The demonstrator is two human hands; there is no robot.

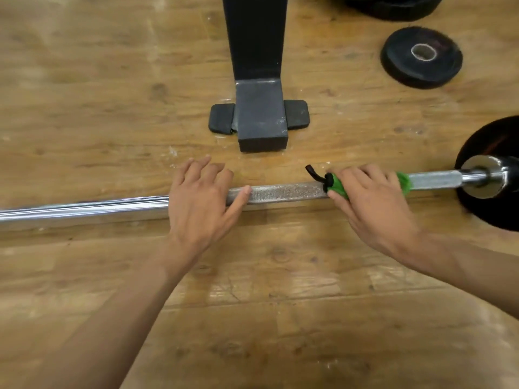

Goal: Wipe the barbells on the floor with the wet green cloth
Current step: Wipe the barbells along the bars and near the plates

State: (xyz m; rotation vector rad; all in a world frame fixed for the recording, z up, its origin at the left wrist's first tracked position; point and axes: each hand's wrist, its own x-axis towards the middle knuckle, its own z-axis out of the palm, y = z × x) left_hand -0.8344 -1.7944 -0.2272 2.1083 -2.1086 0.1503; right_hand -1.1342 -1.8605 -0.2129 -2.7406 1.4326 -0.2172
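A chrome barbell (283, 192) lies across the wooden floor from left to right, with a knurled stretch in the middle. My left hand (200, 196) rests on top of the bar, fingers spread over it and thumb along the knurling. My right hand (370, 195) grips the green cloth (337, 185), which is wrapped round the bar near its right end; green cloth shows on both sides of the hand and a black loop sticks out at its left. A black plate (494, 175) sits on the bar's right sleeve.
A dark metal bench leg (261, 116) with rubber feet stands just behind the bar at centre. A small black weight plate (421, 57) lies flat at the back right, and larger black plates (398, 7) sit at the top right edge.
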